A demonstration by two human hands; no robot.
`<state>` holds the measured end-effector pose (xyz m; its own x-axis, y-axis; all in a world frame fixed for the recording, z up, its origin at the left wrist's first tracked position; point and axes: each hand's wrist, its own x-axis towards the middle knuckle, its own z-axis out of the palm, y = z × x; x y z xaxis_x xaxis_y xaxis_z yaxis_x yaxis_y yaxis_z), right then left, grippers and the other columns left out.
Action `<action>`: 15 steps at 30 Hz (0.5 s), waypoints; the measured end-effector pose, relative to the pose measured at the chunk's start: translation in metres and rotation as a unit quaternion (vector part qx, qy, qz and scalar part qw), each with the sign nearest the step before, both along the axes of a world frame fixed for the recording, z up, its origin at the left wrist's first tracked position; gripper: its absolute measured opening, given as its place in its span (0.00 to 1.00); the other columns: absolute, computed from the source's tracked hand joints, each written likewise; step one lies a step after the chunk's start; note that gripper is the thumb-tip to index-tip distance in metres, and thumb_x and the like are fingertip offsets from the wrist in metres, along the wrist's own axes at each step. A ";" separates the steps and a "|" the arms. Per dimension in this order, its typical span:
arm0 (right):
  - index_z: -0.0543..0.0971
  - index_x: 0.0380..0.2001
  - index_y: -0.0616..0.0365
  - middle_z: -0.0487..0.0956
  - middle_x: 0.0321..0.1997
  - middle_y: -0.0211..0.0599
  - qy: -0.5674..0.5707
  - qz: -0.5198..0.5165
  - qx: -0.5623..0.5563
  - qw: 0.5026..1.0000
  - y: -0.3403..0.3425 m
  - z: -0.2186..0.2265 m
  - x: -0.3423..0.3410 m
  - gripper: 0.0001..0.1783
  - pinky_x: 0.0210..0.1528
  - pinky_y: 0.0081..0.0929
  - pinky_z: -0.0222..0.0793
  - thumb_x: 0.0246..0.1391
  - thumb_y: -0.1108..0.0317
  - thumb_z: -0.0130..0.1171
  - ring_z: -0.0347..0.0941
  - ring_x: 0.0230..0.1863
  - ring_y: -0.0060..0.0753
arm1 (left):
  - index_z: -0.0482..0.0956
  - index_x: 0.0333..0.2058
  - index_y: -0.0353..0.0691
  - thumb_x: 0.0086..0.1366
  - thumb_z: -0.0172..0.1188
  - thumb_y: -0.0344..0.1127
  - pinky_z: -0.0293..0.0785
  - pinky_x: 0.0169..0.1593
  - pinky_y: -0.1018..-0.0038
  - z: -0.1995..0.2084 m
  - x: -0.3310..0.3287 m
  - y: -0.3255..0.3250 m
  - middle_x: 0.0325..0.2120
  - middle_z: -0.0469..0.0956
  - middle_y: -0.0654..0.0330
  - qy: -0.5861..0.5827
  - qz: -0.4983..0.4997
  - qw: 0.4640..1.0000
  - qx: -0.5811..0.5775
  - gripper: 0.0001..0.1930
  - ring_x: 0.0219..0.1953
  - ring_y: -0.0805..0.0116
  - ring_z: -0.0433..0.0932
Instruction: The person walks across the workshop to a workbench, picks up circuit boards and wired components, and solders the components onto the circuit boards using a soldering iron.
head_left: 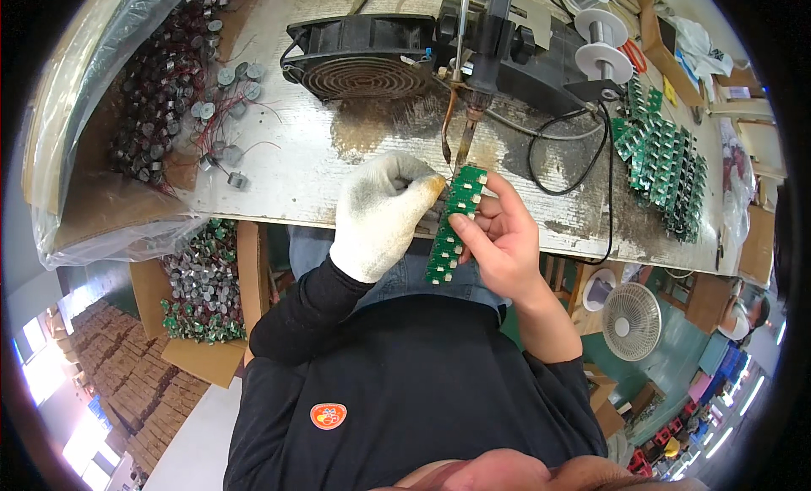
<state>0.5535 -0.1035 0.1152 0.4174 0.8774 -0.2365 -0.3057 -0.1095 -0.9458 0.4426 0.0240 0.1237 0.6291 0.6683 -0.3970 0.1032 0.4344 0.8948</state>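
At the near edge of the worn white bench [296, 170], the bare right hand [509, 239] clasps the long green circuit-board strip [448, 239] under the brown metal soldering tip [466, 141]; the white-gloved left hand [382, 209] pinches beside it, any contents unclear. Best hold the strip steady, fingertips clear of heat.

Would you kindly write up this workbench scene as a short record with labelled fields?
Right hand: bare right hand gripping a green circuit board strip
Left hand: left hand in a white glove, fingertips pinched beside the strip's upper end; anything held is too small to tell
Tool: soldering iron at the strip's upper end; contact unclear
Bench, far side: black fan; white spools
Bench, left: heap of round metal parts, some with red wires
Bench, right: pile of green boards
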 end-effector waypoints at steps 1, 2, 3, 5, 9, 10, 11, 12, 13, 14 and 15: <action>0.58 0.60 0.65 0.76 0.34 0.35 -0.001 0.000 0.001 1.000 0.000 0.000 0.000 0.28 0.22 0.14 0.67 0.57 0.79 0.53 0.72 0.26 0.15 | 0.78 0.30 0.29 0.60 0.58 0.29 0.72 0.28 0.80 0.001 0.000 0.001 0.23 0.78 0.59 -0.001 0.000 1.000 0.001 0.06 0.25 0.78 0.76; 0.58 0.60 0.65 0.76 0.34 0.35 -0.002 0.000 0.005 1.000 0.001 0.001 0.001 0.28 0.22 0.14 0.67 0.57 0.79 0.53 0.72 0.26 0.15 | 0.78 0.30 0.29 0.59 0.59 0.29 0.72 0.28 0.80 0.003 0.001 0.001 0.23 0.78 0.59 0.002 -0.003 1.000 0.008 0.07 0.25 0.78 0.76; 0.58 0.60 0.65 0.76 0.34 0.35 -0.003 -0.001 0.009 1.000 0.000 0.001 0.000 0.28 0.22 0.14 0.67 0.57 0.79 0.53 0.72 0.26 0.15 | 0.78 0.30 0.29 0.59 0.59 0.29 0.72 0.28 0.80 0.004 0.001 0.002 0.23 0.78 0.59 0.005 -0.007 1.000 0.014 0.07 0.25 0.78 0.75; 0.58 0.60 0.64 0.76 0.34 0.34 -0.007 -0.004 0.007 1.000 0.000 0.001 0.000 0.28 0.22 0.14 0.67 0.57 0.79 0.53 0.72 0.26 0.15 | 0.78 0.30 0.29 0.59 0.59 0.29 0.72 0.28 0.80 0.004 0.002 0.001 0.23 0.78 0.60 0.006 -0.008 1.000 0.016 0.07 0.25 0.78 0.75; 0.58 0.59 0.64 0.76 0.33 0.34 0.005 -0.001 0.005 1.000 0.000 -0.001 -0.001 0.28 0.22 0.14 0.66 0.57 0.79 0.53 0.71 0.25 0.15 | 0.78 0.30 0.30 0.59 0.59 0.30 0.72 0.29 0.80 -0.006 0.000 0.000 0.23 0.78 0.60 0.002 -0.003 1.000 0.028 0.07 0.26 0.78 0.75; 0.58 0.59 0.64 0.76 0.33 0.34 0.005 -0.001 0.004 1.000 0.000 -0.002 -0.001 0.28 0.22 0.14 0.66 0.57 0.79 0.53 0.71 0.25 0.15 | 0.78 0.30 0.30 0.59 0.59 0.30 0.72 0.29 0.80 -0.008 -0.001 0.000 0.23 0.78 0.60 0.002 -0.003 1.000 0.027 0.07 0.26 0.78 0.75; 0.58 0.59 0.64 0.76 0.33 0.34 0.003 -0.002 0.006 1.000 0.000 -0.003 -0.002 0.28 0.22 0.13 0.66 0.57 0.79 0.53 0.71 0.25 0.15 | 0.78 0.30 0.30 0.59 0.59 0.30 0.72 0.29 0.80 -0.009 -0.001 0.000 0.23 0.78 0.60 0.002 -0.003 1.000 0.029 0.07 0.26 0.78 0.75; 0.58 0.59 0.65 0.76 0.33 0.35 0.001 -0.003 0.008 1.000 0.000 -0.003 -0.002 0.28 0.22 0.13 0.66 0.57 0.79 0.53 0.71 0.25 0.15 | 0.78 0.30 0.30 0.59 0.59 0.29 0.72 0.29 0.80 -0.009 -0.001 0.000 0.23 0.78 0.60 0.003 -0.003 1.000 0.031 0.07 0.26 0.78 0.75; 0.58 0.59 0.65 0.76 0.33 0.35 0.001 -0.003 0.008 1.000 -0.001 -0.004 -0.002 0.28 0.22 0.13 0.66 0.57 0.79 0.53 0.71 0.25 0.15 | 0.78 0.30 0.30 0.59 0.59 0.29 0.72 0.29 0.80 -0.008 -0.001 -0.001 0.23 0.78 0.60 0.003 -0.003 1.000 0.031 0.07 0.26 0.78 0.75; 0.58 0.59 0.65 0.76 0.33 0.35 -0.001 -0.004 0.008 1.000 -0.001 -0.004 -0.002 0.28 0.22 0.13 0.66 0.57 0.79 0.53 0.71 0.25 0.15 | 0.78 0.30 0.30 0.59 0.59 0.29 0.72 0.29 0.80 -0.005 -0.001 -0.001 0.23 0.78 0.60 0.000 0.003 1.000 0.003 0.07 0.26 0.78 0.75; 0.58 0.59 0.65 0.76 0.33 0.35 -0.003 -0.005 0.009 1.000 -0.001 -0.005 -0.002 0.28 0.22 0.13 0.66 0.57 0.79 0.53 0.71 0.25 0.15 | 0.78 0.29 0.30 0.58 0.59 0.29 0.72 0.29 0.80 -0.004 0.000 -0.001 0.23 0.78 0.60 -0.003 0.009 1.000 -0.023 0.07 0.25 0.78 0.75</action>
<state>0.5513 -0.1047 0.1105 0.4279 0.8769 -0.2189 -0.3009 -0.0901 -0.9494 0.4424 0.0228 0.1196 0.6198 0.6608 -0.4234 0.0890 0.4768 0.8745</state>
